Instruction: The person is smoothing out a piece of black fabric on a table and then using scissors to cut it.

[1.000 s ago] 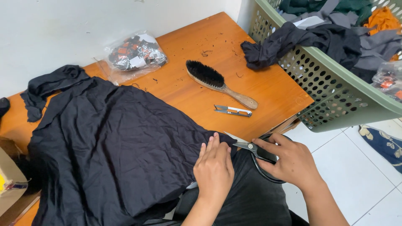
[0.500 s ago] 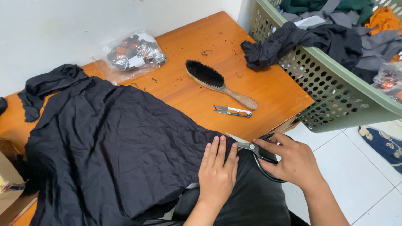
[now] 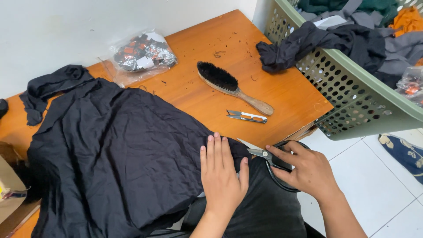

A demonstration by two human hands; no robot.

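- Head view: the left hand (image 3: 222,178) lies flat, fingers spread and together-forward, pressing the black cloth (image 3: 119,154) down at the near edge of the surface (image 3: 282,94). Its grip is wide; it holds nothing, only pins the fabric.
- The right hand (image 3: 308,172) has its grip closed through the loops of the black-handled scissors (image 3: 269,161), just off the near right corner of the surface. The blades stand slightly apart, tips pointing toward the cloth edge beside the left thumb.
- The black cloth covers the left half of the surface, with one strip trailing toward the far left corner and the near part hanging over the near edge onto the lap.
- Judgement on technique: keep the flat palm close to the cut line so the fabric stays taut, but hold the thumb clear of the blade path. Feed the lower blade under a single layer, and smooth wrinkles outward before closing the blades.
- Also on the surface: a wooden brush (image 3: 233,88) with dark bristles near the middle, small thread snips (image 3: 246,116) just beside its handle, and a clear plastic bag (image 3: 141,55) of small items at the far edge.
- A green perforated basket (image 3: 352,103) of garments stands against the right edge.
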